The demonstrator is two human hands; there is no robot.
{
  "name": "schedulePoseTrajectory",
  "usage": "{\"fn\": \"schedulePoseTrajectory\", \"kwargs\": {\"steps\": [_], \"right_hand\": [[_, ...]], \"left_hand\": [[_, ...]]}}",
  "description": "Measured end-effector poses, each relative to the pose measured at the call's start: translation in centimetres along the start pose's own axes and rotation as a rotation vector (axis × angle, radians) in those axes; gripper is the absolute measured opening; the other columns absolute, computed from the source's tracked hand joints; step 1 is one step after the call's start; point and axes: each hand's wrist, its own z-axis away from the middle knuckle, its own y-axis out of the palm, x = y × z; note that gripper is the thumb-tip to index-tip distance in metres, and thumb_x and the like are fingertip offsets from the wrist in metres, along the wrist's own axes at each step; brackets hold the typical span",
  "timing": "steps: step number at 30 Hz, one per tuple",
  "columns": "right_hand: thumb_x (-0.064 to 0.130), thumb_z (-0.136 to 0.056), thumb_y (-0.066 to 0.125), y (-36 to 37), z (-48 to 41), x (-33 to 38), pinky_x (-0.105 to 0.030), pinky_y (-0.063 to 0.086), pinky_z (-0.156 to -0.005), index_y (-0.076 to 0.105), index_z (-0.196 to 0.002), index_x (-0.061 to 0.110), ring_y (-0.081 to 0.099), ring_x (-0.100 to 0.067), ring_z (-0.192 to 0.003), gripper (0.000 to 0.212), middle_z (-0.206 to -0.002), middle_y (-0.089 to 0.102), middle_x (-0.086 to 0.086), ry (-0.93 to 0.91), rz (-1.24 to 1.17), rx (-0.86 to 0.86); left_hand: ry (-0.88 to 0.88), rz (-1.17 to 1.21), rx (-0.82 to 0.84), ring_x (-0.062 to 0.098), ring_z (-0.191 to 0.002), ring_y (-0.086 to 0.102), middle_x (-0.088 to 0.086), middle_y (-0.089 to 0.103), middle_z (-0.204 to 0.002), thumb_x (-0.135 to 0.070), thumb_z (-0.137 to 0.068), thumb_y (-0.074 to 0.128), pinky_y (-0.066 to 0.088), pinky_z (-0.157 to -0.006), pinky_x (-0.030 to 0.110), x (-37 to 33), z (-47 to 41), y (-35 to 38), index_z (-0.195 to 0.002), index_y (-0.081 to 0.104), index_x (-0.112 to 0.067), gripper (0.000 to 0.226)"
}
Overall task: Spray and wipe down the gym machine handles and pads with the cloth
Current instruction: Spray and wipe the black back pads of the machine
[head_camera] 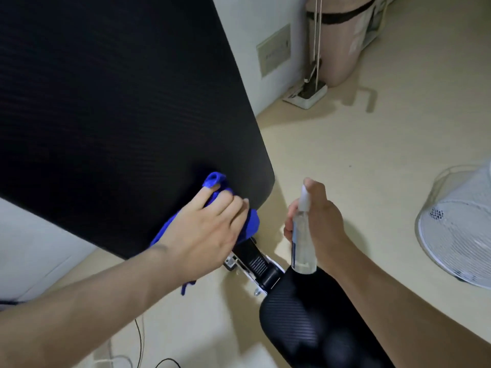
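At the lower right corner of the big black pad (119, 115), which fills the far left of the scene, the left hand (204, 229) holds a blue cloth (252, 221) against the surface. Its fingers are lightly bent over the bunched fabric, the thumb is hidden, and a loose end of the cloth hangs below the wrist. Just to the right, apart from the pad, the right hand (321, 224) grips a clear spray bottle (301, 243) upright, fingers wrapped round its body and one fingertip up by the white nozzle. Below the bottle lies a smaller black seat pad (305, 322), joined to the big one by a black and metal bracket (255, 264). A white fan (457, 229) stands on the beige floor (372, 144) at the right edge, a white power strip (308, 94) sits by the far wall, and thin cables (138, 341) trail near the bottom left.
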Motion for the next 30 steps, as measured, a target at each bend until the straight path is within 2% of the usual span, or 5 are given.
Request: {"fn": "schedulePoseTrajectory", "kwargs": {"steps": [5,9,17,26,30], "right_hand": [[0.062,-0.094,0.036,-1.3,-1.1,0.1,-0.030,0.044,-0.063,0.057,-0.048,0.007,0.055,-0.023,-0.051,0.075,-0.053,0.059,-0.016,0.009,0.089,0.026],[0.058,-0.093,0.042,-2.0,-2.1,0.3,-0.038,0.043,-0.068,0.056,-0.041,0.017,0.053,-0.026,-0.051,0.068,-0.050,0.056,-0.016,0.068,-0.170,0.029],[0.063,-0.074,0.055,-3.5,-4.4,1.0,-0.028,0.040,-0.051,0.052,-0.056,0.008,0.046,-0.024,-0.045,0.059,-0.051,0.046,-0.013,0.210,-0.263,0.160],[0.068,-0.090,0.040,-1.8,-2.8,5.5,-0.029,0.018,-0.051,0.029,-0.060,0.018,0.021,-0.019,-0.053,0.060,-0.059,0.021,-0.006,0.396,-0.364,0.207],[0.054,-0.092,0.045,-1.6,-1.6,7.3,-0.028,0.019,-0.048,0.032,-0.059,0.016,0.022,-0.019,-0.051,0.052,-0.061,0.023,-0.007,0.367,-0.316,0.184]], "left_hand": [[0.146,-0.102,0.121,0.035,-0.128,0.033,0.018,0.034,-0.142,-0.025,-0.094,0.021,0.025,-0.109,0.051,-1.1,-5.5,0.3,-0.150,0.014,-0.001,0.062],[0.064,-0.040,-0.038,0.032,-0.104,0.053,0.012,0.056,-0.113,-0.014,-0.083,0.049,0.035,-0.104,0.043,0.1,-11.9,-0.5,-0.129,0.040,-0.021,0.048],[0.403,-0.161,0.455,0.034,-0.147,0.009,0.017,0.009,-0.160,-0.027,-0.103,0.026,-0.029,-0.099,0.055,-2.8,-5.9,0.7,-0.154,0.014,-0.010,0.055],[0.029,-0.180,0.156,0.036,-0.143,0.026,0.019,0.033,-0.151,-0.025,-0.100,0.025,-0.010,-0.112,0.056,4.0,-12.0,-4.7,-0.153,0.020,-0.009,0.055],[0.314,-0.253,0.356,0.038,-0.147,0.010,0.019,0.007,-0.160,-0.026,-0.102,0.033,-0.023,-0.101,0.060,3.2,-9.0,-4.6,-0.153,0.023,-0.010,0.054]]}}
